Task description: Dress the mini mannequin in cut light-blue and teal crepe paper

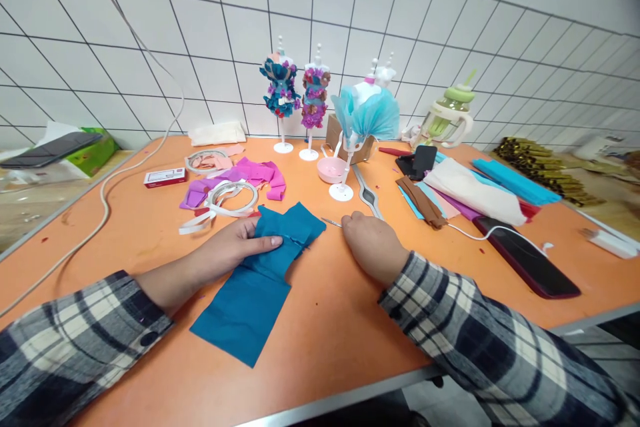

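Note:
My left hand [237, 243] pinches a piece of teal crepe paper [270, 280], thumb on top and fingers behind. The paper is creased near the thumb, with a cut or torn edge on its right side, and its lower strip hangs toward me. My right hand [373, 247] is closed in a fist just right of the paper. From it a thin pointed metal tool [331, 222] sticks out to the left, its tip near the paper's corner. The fist hides the rest of the tool, so its kind is unclear.
Small dress forms [315, 97] and one with a light-blue paper skirt [367, 113] stand at the back. Tape rolls [233, 199], purple paper strips [273, 173] and a pink bowl [331, 170] lie ahead. Folded papers [473, 190], a phone [530, 260] and a green-lidded bottle [447, 117] are right.

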`<action>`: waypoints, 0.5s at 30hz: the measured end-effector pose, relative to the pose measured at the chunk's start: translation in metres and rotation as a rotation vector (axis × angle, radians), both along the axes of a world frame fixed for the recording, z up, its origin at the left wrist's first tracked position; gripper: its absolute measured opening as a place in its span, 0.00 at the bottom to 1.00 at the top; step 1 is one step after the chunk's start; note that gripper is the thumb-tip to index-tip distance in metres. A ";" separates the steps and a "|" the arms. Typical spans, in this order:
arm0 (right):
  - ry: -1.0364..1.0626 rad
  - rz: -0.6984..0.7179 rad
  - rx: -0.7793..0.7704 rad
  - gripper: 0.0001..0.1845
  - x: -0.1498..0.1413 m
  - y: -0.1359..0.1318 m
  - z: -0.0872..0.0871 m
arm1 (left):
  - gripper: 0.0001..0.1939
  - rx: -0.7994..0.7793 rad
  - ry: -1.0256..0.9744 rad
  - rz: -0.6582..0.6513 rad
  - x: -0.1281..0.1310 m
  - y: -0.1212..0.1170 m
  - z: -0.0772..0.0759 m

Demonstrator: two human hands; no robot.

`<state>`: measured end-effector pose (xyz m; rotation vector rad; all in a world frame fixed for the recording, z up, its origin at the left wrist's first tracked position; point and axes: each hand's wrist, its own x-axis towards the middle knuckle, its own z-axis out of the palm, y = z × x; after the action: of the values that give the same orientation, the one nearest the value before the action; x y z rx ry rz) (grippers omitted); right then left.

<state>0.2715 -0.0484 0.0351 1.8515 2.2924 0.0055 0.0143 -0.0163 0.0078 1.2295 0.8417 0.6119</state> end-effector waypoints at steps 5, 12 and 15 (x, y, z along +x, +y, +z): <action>0.039 -0.046 0.017 0.16 0.004 0.000 -0.002 | 0.15 -0.031 -0.028 0.007 0.000 0.000 0.001; 0.262 -0.056 0.100 0.12 0.020 0.019 -0.011 | 0.13 -0.019 -0.101 0.034 0.000 0.001 0.004; 0.415 -0.036 0.098 0.09 0.027 0.028 -0.016 | 0.15 -0.015 -0.092 0.034 0.001 -0.001 0.007</action>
<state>0.2983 -0.0207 0.0191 2.1087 2.5604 -0.3046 0.0152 -0.0169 0.0147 1.1663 0.7900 0.6838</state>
